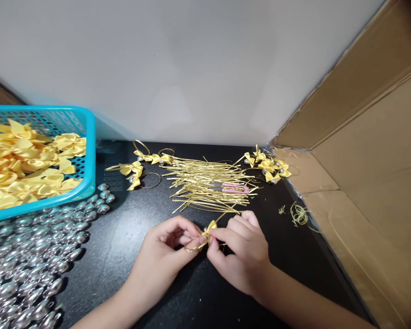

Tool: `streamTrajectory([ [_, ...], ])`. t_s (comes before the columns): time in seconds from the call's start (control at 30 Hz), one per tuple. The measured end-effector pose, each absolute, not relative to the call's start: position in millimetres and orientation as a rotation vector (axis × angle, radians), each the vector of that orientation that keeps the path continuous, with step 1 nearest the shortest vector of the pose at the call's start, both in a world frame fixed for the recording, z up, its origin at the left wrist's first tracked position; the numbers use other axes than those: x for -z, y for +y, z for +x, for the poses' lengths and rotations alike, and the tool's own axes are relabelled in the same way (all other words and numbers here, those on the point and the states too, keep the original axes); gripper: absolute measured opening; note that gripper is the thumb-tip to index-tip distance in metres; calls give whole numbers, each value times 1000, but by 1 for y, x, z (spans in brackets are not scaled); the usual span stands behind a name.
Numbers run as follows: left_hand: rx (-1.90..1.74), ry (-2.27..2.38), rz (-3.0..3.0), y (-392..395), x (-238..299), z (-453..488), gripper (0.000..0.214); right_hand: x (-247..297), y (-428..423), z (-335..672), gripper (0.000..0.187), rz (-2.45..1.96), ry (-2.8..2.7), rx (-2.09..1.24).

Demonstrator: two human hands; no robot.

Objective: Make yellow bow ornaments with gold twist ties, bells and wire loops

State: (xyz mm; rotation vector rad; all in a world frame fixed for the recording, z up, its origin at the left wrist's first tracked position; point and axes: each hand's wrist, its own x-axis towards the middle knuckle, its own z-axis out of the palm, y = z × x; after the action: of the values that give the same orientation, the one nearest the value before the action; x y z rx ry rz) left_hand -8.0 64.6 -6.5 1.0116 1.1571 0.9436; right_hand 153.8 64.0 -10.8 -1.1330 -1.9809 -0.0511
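Near the middle of the black table, my left hand (pixel 174 244) pinches a small yellow ribbon bow (pixel 212 225) and a looped gold cord (pixel 191 249). My right hand (pixel 241 249) is closed on the same bow from the other side, its thumb and index finger at the knot. A small silver bell or bead shows at the bow's left edge. The fingers partly hide the knot. Just beyond my hands lies a loose pile of gold cords (pixel 205 180), with a pink thread snipper (pixel 235 188) resting on its right part.
A turquoise basket (pixel 92 155) of yellow bows stands at left, above many silver bell-like beads (pixel 37 269). Bows with cord loops lie at the back left (pixel 133 171) and back right (pixel 267 167). Thread scraps (pixel 299 214) lie at right by the cardboard wall (pixel 370 183).
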Motion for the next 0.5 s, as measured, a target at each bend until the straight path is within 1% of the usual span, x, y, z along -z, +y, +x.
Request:
streamTrajectory([
  [0.2,-935,1146,978,62,9,-8,18,11,66,156,18,-1164,-1930,-88],
  [0.33,-940,1154,970,62,9,-9,19,8,66,158,10,-1158,-1933,-196],
  [0.4,-944,1150,972,62,9,-9,18,8,65,159,5,-1140,-1952,-201],
  [0.5,-958,1150,1003,62,8,-9,16,9,64,159,3,-1127,-1969,-170],
])
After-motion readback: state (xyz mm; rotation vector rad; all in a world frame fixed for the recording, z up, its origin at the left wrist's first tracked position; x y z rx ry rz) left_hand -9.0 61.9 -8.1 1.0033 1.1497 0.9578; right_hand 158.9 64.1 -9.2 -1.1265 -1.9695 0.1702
